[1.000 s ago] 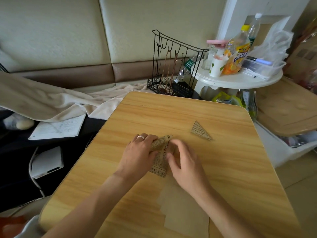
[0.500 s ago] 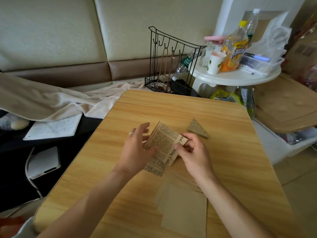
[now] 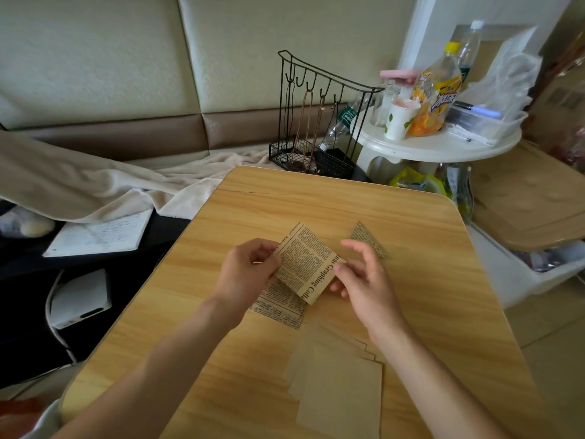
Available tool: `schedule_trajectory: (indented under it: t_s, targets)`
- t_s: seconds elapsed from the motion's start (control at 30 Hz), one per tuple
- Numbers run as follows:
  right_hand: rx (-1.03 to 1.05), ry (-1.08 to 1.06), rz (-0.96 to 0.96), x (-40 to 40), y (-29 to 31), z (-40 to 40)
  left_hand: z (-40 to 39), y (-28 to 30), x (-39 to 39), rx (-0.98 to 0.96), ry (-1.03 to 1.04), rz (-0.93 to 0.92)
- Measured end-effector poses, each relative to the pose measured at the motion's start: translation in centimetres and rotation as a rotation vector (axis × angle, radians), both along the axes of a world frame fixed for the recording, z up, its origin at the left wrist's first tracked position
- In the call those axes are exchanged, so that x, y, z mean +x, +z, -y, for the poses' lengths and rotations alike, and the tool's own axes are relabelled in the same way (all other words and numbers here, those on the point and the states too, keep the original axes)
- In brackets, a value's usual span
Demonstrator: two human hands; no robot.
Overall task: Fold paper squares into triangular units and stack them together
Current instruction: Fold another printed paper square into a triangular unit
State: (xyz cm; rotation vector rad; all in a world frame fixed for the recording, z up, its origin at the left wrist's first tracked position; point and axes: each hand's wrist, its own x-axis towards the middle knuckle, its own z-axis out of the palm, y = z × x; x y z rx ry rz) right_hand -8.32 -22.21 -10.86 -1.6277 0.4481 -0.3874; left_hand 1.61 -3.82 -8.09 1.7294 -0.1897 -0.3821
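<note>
Left hand: the left hand (image 3: 250,267) pinches the left edge of the tan newsprint-patterned paper square (image 3: 308,264), thumb on top and fingers curled beneath, wrist low over the wooden surface (image 3: 427,312)
Right hand: the right hand (image 3: 364,280) nips the right corner of the same sheet between thumb and forefinger, the other fingers spread loosely above it
Paper in hand: lifted and tilted off the surface, roughly at its middle, overlapping a second printed sheet (image 3: 278,307) that lies flat just below it
Risk, crease: with the sheet held in the air by two small pinches, I judge the corners could meet unevenly and give a skewed triangle
Risk, slip: a light corner pinch could let the thin paper slide or curl, so the fold line wanders
Risk, sheet beneath: lowering the paper to press it may drag or catch the flat printed sheet, shifting it
Finished unit: a small folded newsprint triangle (image 3: 368,239) lies just beyond the right hand, toward the far right corner; a sweep of the spread fingers could knock it
Spare paper: a stack of plain tan paper squares (image 3: 338,384) sits near the near edge, between the forearms, where a resting arm could scatter it
</note>
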Motion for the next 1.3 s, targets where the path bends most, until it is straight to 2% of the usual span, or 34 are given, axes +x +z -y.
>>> schedule_trajectory:
  t_s: [0.23, 0.43, 0.6, 0.8, 0.9, 0.97, 1.07, 1.2, 1.3]
  targets:
    - [-0.13, 0.143, 0.051, -0.23, 0.08, 0.18, 0.22, 0.07, 0.39, -0.07, 0.017, -0.128]
    - [0.008, 0.087, 0.105, -0.03, -0.32, 0.2, 0.74, 0.13, 0.43, -0.084, -0.022, -0.236]
    - [0.06, 0.13, 0.093, -0.18, -0.17, 0.14, 0.81, 0.74, 0.08, -0.047, -0.111, -0.199]
    - [0.141, 0.302, 0.174, -0.31, 0.44, 0.15, 0.71, 0.79, 0.24, -0.092, -0.026, -0.193]
    - [0.061, 0.362, 0.135, -0.34, 0.55, 0.47, 0.7, 0.81, 0.28, -0.088, -0.054, -0.189]
    - [0.023, 0.357, 0.087, -0.27, 0.39, 0.73, 0.67, 0.78, 0.36, -0.081, -0.055, -0.19]
    - [0.11, 0.289, 0.055, -0.26, -0.02, 0.67, 0.62, 0.77, 0.37, -0.101, -0.077, -0.219]
    - [0.167, 0.221, 0.046, -0.16, -0.36, 0.52, 0.72, 0.67, 0.15, -0.007, -0.146, -0.164]
    - [0.196, 0.235, 0.048, -0.13, -0.06, 0.43, 0.67, 0.74, 0.33, -0.031, -0.104, -0.171]
